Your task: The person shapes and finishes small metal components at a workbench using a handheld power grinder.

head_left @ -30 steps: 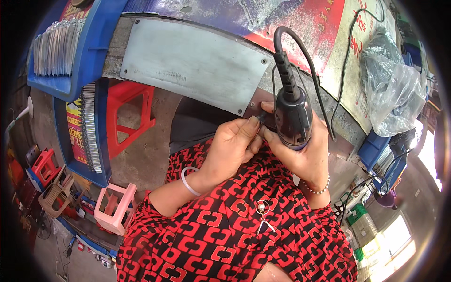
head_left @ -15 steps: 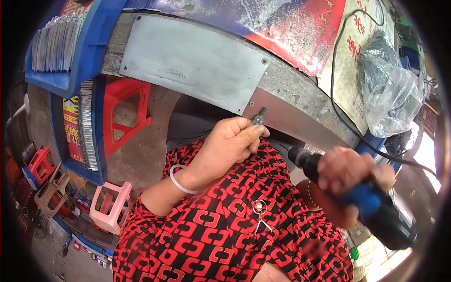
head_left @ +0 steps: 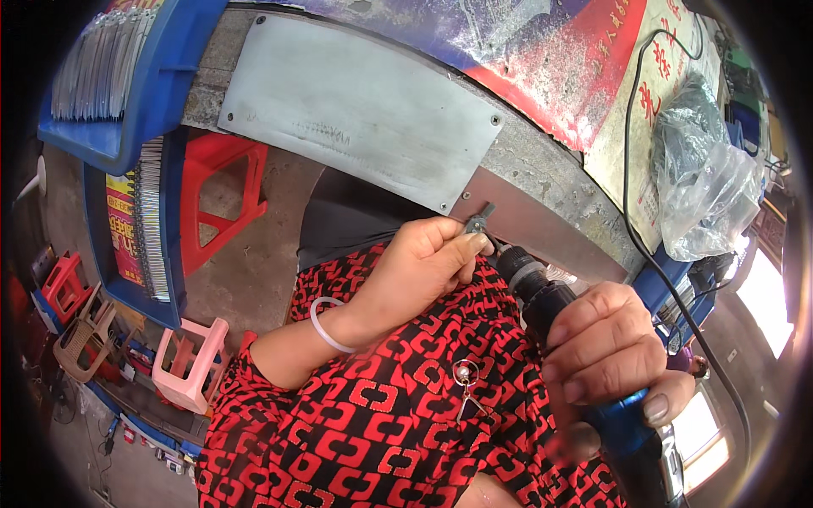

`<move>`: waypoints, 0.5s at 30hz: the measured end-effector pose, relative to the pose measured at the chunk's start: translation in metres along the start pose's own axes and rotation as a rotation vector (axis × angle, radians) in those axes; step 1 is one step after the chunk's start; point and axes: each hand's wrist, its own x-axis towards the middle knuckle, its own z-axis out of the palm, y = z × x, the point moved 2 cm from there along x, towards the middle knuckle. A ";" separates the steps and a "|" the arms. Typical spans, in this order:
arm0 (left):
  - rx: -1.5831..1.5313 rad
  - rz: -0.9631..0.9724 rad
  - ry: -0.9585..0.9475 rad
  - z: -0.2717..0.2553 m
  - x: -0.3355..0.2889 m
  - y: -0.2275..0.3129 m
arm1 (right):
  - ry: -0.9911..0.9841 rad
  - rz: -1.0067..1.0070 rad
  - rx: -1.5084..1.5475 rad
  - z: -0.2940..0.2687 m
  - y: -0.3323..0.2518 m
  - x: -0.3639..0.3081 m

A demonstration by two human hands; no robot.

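Between the thumb and fingers of my left hand (head_left: pixel 423 269) is a small dark grey metal piece (head_left: pixel 478 220), its narrow end pointing up and away. My right hand (head_left: pixel 611 345) wraps round a black and blue power drill (head_left: pixel 546 298) lying slantwise over my lap. The drill's chuck points at my left fingertips, and its tip is right beside the metal piece. Whether the tip touches it, I cannot tell. Just beyond my left hand lies the corner of a pale metal plate (head_left: pixel 356 114), screwed to the bench edge.
At the far left stand blue bins (head_left: pixel 174 229) of packed thin items. A red stool (head_left: pixel 222 190) and a pink stool (head_left: pixel 191 364) are on the floor. A black cord (head_left: pixel 628 169) crosses the bench beside clear plastic bags (head_left: pixel 707 186) at the right.
My right hand has brought the drill left, its chuck now close to my left fingers. The left hand keeps its hold on the metal piece. The view has shifted slightly.
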 end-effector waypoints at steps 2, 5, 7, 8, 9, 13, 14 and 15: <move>0.013 0.016 0.002 0.000 0.000 0.001 | -0.007 0.010 0.002 0.001 0.001 0.000; 0.009 0.008 0.009 -0.001 0.000 0.002 | -0.026 0.025 -0.006 0.003 0.003 0.000; 0.019 -0.021 -0.009 0.000 -0.001 0.004 | -0.028 0.028 -0.019 0.004 0.003 0.001; 0.018 -0.019 -0.008 -0.001 -0.001 0.004 | -0.030 0.027 -0.017 0.003 0.003 0.002; -0.008 -0.016 -0.016 -0.001 0.000 0.002 | -0.059 0.031 -0.009 0.003 0.004 0.003; -0.009 0.004 -0.034 -0.002 0.001 0.001 | -0.055 0.027 0.138 0.005 0.004 0.007; -0.009 0.005 -0.037 -0.002 0.001 0.002 | -0.056 0.027 0.135 0.006 0.003 0.008; 0.001 0.017 -0.034 -0.002 0.001 0.002 | -0.051 0.033 0.115 0.008 0.002 0.008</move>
